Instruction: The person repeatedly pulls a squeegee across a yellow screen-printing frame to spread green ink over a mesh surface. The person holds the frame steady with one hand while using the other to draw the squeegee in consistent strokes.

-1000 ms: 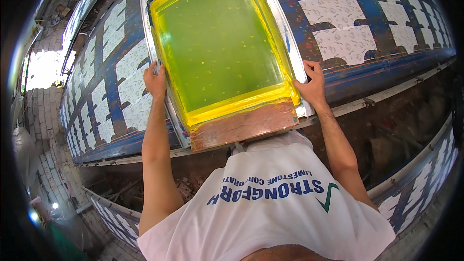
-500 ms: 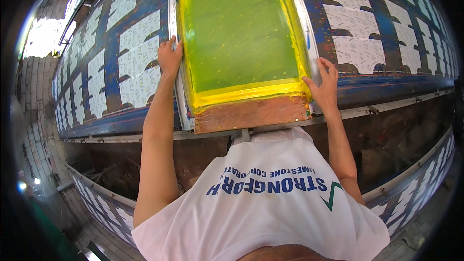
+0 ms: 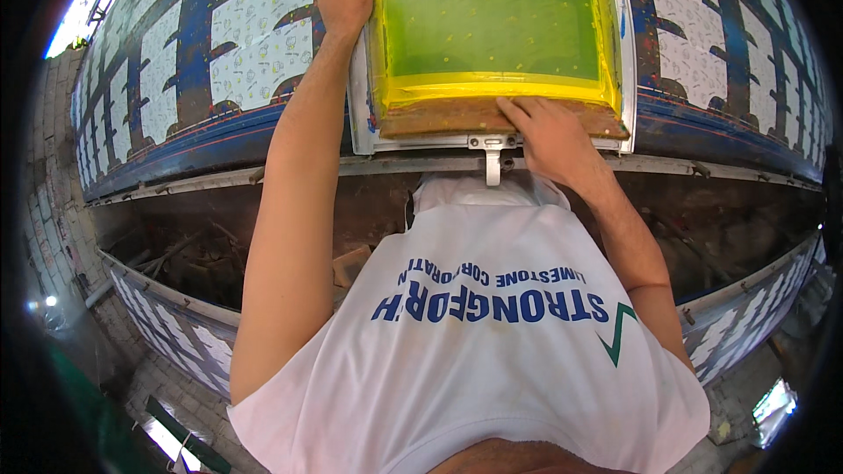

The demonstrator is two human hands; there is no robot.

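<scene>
The screen (image 3: 500, 22) points lengthwise away from the body; left hand (image 3: 344, 2) clamps its rail (image 3: 360, 96); right hand (image 3: 553, 139) touches it, closure unclear; table (image 3: 228, 130) flanks both, brickwork (image 3: 56, 105) farther left.

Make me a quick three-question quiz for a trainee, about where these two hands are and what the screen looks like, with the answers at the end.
1. Multiple choice: what is the right hand touching? A) a patterned white sheet; B) the brown strip; C) the left forearm.
2. True or false: the green panel is bordered in blue.
3. Fill in the gap: the left hand is on the ____ side of the pale metal frame.

Key: 1. B; 2. False, the border is yellow; 3. left.
</scene>
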